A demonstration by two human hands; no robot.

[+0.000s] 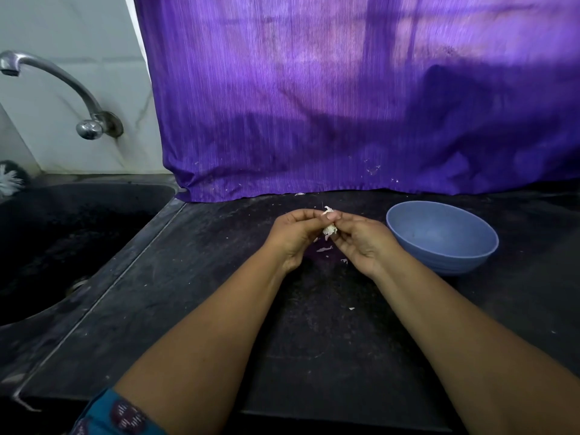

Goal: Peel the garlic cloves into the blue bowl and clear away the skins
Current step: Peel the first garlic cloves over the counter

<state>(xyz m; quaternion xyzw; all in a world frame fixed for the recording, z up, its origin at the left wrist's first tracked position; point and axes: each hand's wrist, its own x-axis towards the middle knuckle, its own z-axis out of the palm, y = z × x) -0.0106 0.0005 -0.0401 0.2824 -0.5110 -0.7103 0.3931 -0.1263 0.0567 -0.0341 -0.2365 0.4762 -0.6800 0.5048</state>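
Garlic (329, 229) — one clove, part-skinned, pinched between both hands above the bench (194, 277), left of the bowl (439, 246) and apart from it.

Left hand (293, 237) — fingers curled, gripping the clove from the left.

Right hand (361, 243) — fingertips clenched on the clove and a flap of skin; thumb on top.

Bowl — blue, upright, on the bench to the right of the hands; looks empty (the near wall hides part of the floor).

Skins (324, 248) — a few pale flakes on the bench under the hands, one more nearer the person, one by the curtain hem.

Risks, as judged:
- The clove could slip from the pinch and roll on the dark bench, since the grip is on fingertips only.
- Flakes are light and may scatter toward the sink (78, 240) or cling to the curtain (345, 105), making the clearing-up longer.
- A skin stuck to the clove may drop into the bowl with it.

Surroundings — tap (56, 89) over the sink at left, a brush (9, 180) at its far edge. Nothing stands between hands and bowl.
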